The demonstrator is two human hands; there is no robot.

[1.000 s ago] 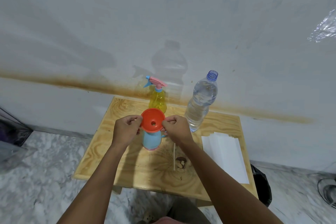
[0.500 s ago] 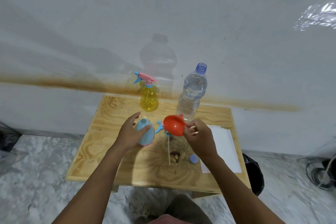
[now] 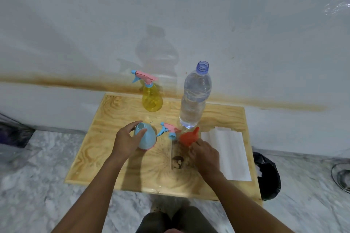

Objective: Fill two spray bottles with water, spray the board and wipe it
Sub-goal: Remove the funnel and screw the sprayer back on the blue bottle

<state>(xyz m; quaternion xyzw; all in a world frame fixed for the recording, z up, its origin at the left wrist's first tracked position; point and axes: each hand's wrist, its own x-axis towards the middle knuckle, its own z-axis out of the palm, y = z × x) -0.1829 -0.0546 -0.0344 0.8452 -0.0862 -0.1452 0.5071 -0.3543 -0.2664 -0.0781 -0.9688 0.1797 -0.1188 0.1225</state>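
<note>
Blue spray bottle (image 3: 146, 138), upright and uncapped at the middle of the desk (image 3: 106, 147), is gripped round its shoulder by the left hand (image 3: 124, 141). A pink trigger head (image 3: 169, 131) is laid just beside it. An orange funnel (image 3: 188, 137), tipped sideways, is pinched by the right hand (image 3: 205, 154). A yellow spray bottle (image 3: 152, 98) and an open water bottle (image 3: 195, 100) are stood behind

The capped spray bottle (image 3: 152, 98) is standing on the tabletop (image 3: 113, 157) behind the open spray bottle (image 3: 147, 139), left of the water bottle (image 3: 194, 100).
</note>
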